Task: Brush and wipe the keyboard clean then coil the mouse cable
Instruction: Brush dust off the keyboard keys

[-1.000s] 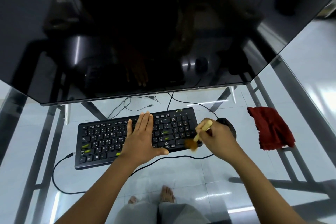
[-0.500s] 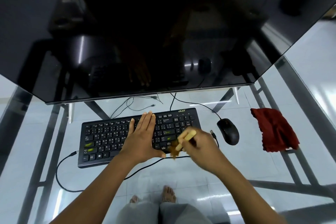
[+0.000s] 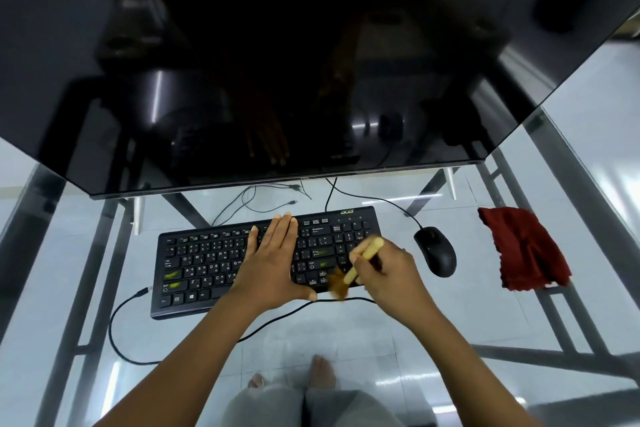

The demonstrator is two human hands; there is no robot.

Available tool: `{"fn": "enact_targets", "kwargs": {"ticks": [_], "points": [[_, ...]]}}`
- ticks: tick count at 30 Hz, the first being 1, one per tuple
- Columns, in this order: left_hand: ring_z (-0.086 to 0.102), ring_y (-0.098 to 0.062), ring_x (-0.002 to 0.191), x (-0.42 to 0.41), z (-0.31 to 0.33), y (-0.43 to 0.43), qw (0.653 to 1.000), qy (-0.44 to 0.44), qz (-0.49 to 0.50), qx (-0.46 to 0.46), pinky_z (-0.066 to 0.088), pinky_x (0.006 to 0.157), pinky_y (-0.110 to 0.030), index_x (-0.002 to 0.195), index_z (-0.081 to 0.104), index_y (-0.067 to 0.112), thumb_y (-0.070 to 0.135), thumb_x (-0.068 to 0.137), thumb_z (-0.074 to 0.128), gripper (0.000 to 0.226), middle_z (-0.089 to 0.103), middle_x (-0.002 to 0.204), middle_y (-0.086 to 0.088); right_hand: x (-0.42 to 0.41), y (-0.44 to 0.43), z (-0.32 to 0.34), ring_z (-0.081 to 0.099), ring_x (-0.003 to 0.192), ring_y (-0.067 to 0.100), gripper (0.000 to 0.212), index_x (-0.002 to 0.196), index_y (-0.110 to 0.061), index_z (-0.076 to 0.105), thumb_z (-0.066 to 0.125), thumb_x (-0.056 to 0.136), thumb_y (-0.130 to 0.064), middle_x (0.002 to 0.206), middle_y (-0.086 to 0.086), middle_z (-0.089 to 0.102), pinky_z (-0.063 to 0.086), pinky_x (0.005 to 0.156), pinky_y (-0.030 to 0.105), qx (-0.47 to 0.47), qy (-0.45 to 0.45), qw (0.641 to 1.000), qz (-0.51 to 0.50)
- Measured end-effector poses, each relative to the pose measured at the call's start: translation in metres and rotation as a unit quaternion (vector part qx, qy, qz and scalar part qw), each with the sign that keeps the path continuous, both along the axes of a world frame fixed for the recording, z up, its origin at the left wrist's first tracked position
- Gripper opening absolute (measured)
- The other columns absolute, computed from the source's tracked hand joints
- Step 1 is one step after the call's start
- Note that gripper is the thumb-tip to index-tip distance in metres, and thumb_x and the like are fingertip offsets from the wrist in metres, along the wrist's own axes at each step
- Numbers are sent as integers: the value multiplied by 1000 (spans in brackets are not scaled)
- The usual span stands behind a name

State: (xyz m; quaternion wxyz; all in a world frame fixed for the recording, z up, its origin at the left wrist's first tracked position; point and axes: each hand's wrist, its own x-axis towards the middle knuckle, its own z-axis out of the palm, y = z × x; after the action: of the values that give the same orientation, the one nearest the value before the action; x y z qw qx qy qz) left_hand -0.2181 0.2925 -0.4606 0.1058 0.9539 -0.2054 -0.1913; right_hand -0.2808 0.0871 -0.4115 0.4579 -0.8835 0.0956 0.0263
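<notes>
Loosely, the right hand (image 3: 388,274) pinches the brush (image 3: 363,258) mid-handle, a light, stiff stick with soft bristles on the keyboard's (image 3: 207,263) right keys. The left hand (image 3: 273,263) lies flat, fingers straight, pinning this probably light, slide-prone board near the glass desk's (image 3: 467,305) front edge.

The black keyboard (image 3: 207,263) bore a green "acer" logo (image 3: 347,211) on its far edge, towards the right. White letters stood on its keys, among them Q, W, A, Z, X and C. The smaller legends were too blurred to read.
</notes>
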Motion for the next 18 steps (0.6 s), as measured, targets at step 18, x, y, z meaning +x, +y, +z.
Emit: {"fn": "enact_targets", "kwargs": {"ticks": [18], "points": [[-35,-16,140,6,4,-18,1000,11,-3,-9,-20,114,-50,151,-20,15,81,63,61,136,-33,155,-1,48,-20,4,64,75,9,17,81,-25,59,57,96,-15,82,-2,70,46,68,11,-79,-45,994,-57]]}}
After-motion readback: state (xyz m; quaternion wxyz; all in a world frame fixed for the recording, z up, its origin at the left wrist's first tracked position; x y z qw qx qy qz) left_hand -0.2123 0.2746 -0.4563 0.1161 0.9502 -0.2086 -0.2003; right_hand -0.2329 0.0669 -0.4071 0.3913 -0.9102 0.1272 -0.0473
